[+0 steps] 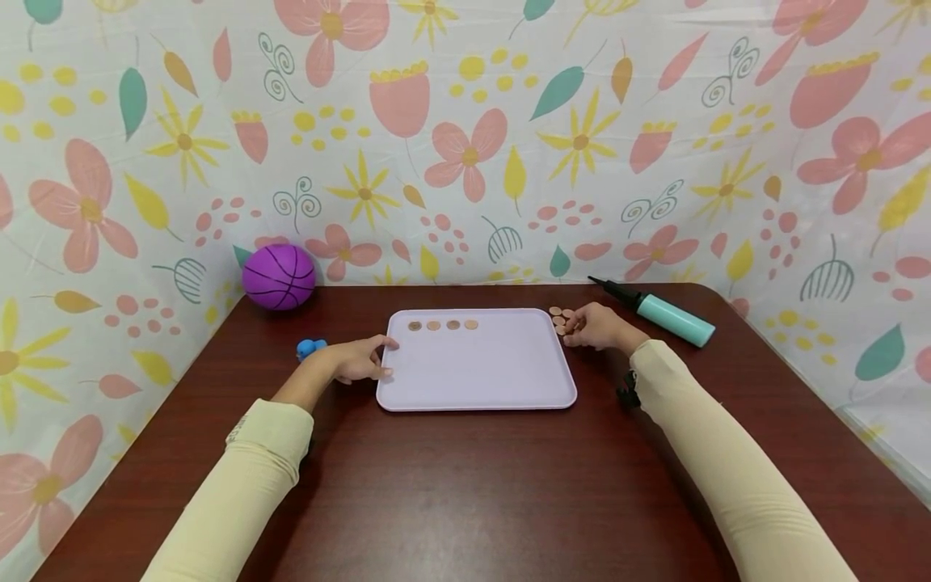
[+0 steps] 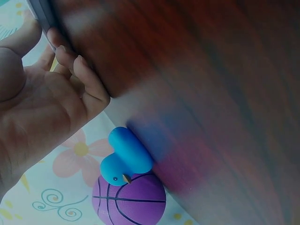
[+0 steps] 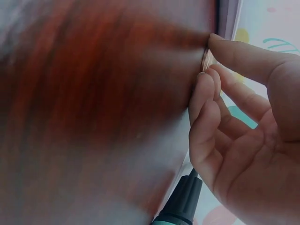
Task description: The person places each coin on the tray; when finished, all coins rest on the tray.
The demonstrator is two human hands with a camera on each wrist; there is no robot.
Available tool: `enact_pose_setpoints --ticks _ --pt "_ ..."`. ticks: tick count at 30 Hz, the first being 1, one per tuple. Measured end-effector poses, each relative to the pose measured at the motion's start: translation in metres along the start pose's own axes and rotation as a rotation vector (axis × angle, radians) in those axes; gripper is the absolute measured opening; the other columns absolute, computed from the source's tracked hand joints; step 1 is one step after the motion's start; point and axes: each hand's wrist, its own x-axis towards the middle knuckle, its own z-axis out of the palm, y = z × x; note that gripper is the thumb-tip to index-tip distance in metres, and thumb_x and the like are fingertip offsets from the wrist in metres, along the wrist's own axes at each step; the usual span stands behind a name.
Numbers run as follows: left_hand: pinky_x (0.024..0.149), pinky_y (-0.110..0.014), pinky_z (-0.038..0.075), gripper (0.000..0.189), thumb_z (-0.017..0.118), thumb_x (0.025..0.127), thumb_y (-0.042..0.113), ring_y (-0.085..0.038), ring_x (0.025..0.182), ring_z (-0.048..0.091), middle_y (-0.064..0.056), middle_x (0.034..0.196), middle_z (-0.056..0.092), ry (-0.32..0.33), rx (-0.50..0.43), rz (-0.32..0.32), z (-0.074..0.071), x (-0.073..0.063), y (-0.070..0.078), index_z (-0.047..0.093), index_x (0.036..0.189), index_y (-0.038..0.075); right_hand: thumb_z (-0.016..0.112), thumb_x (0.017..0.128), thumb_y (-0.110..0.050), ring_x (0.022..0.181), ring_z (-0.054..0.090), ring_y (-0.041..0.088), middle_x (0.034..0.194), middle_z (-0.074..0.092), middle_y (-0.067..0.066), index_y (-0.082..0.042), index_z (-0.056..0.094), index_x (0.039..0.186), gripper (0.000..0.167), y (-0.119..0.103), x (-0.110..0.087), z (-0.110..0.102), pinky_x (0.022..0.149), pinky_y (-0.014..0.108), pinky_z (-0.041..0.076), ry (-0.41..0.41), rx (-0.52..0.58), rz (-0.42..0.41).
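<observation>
A pale lilac tray (image 1: 476,372) lies on the table with a row of several coins (image 1: 434,326) near its far left corner. My left hand (image 1: 356,358) rests at the tray's left edge, thumb and forefinger spread along the rim, the other fingers bent beside it. Just past the tray's right edge is a small cluster of copper-coloured coins (image 1: 556,311). Over this cluster is my right hand (image 1: 598,326), its thumb and fingertips down around the coins. In the right wrist view, coin edges (image 3: 205,60) show in the gap between thumb and fingers.
A blue toy duck (image 2: 126,157) sits left of my left hand, with a purple ball (image 1: 280,277) behind it at the back corner. A turquoise hand pump (image 1: 672,318) lies behind my right hand. A small black object (image 1: 628,390) is by the right sleeve. Patterned cloth hangs behind the table.
</observation>
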Motion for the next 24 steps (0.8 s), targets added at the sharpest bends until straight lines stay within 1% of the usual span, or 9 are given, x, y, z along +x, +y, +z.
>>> enact_pose_setpoints --ticks 5,9,12,15,18,21,24 --pt "0.056 -0.025 0.041 0.060 0.061 0.099 0.027 -0.021 0.087 0.052 -0.013 0.117 0.052 0.004 -0.005 -0.005 0.0005 -0.0005 0.0012 0.032 0.150 0.017 0.076 0.089 -0.023 0.073 0.057 0.021 0.096 0.061 0.012 0.001 0.067 0.107 0.032 0.0019 -0.0021 0.0007 0.059 0.030 0.054 0.021 0.000 0.044" --pt "0.058 -0.026 0.043 0.058 0.061 0.100 0.028 -0.022 0.090 0.052 -0.013 0.117 0.052 -0.003 0.004 -0.001 -0.0006 -0.0022 0.0027 0.032 0.150 0.016 0.076 0.089 -0.024 0.072 0.056 0.021 0.091 0.061 0.010 0.000 0.068 0.103 0.029 0.0038 -0.0028 0.0003 0.058 0.031 0.053 0.021 0.007 0.039" --pt "0.059 -0.026 0.043 0.058 0.060 0.100 0.028 -0.022 0.090 0.053 -0.013 0.117 0.052 -0.002 0.014 0.000 -0.0008 -0.0014 0.0032 0.032 0.150 0.016 0.075 0.089 -0.023 0.070 0.055 0.020 0.087 0.061 0.008 0.000 0.069 0.100 0.026 0.0049 -0.0021 -0.0010 0.057 0.031 0.053 0.009 0.002 0.021" --pt "0.058 -0.026 0.043 0.059 0.061 0.100 0.029 -0.022 0.090 0.052 -0.012 0.116 0.052 0.002 0.015 -0.009 -0.0005 -0.0004 0.0032 0.033 0.150 0.018 0.075 0.090 -0.022 0.069 0.055 0.018 0.083 0.061 0.005 -0.001 0.070 0.099 0.024 0.0036 -0.0020 -0.0011 0.057 0.031 0.052 -0.007 -0.005 0.023" --pt "0.057 -0.026 0.043 0.059 0.061 0.099 0.029 -0.022 0.089 0.052 -0.012 0.115 0.052 0.000 0.017 -0.014 0.0000 -0.0005 0.0029 0.033 0.150 0.018 0.074 0.090 -0.021 0.068 0.054 0.018 0.083 0.059 0.006 0.000 0.067 0.099 0.024 0.0009 -0.0033 -0.0004 0.057 0.030 0.052 -0.015 -0.007 0.026" --pt "0.057 -0.026 0.043 0.059 0.061 0.099 0.029 -0.022 0.090 0.052 -0.011 0.115 0.052 0.003 0.016 -0.014 0.0003 -0.0007 0.0027 0.033 0.150 0.018 0.076 0.088 -0.021 0.066 0.054 0.018 0.084 0.058 0.008 0.000 0.065 0.099 0.026 0.0014 -0.0034 0.0001 0.056 0.030 0.052 0.000 0.001 0.023" --pt "0.058 -0.027 0.043 0.059 0.061 0.099 0.029 -0.022 0.091 0.052 -0.012 0.116 0.052 0.005 0.020 -0.014 0.0006 -0.0008 0.0028 0.033 0.150 0.018 0.075 0.089 -0.020 0.067 0.057 0.019 0.087 0.061 0.010 0.002 0.063 0.103 0.029 0.0028 -0.0032 0.0000 0.058 0.031 0.054 0.003 0.012 0.011"
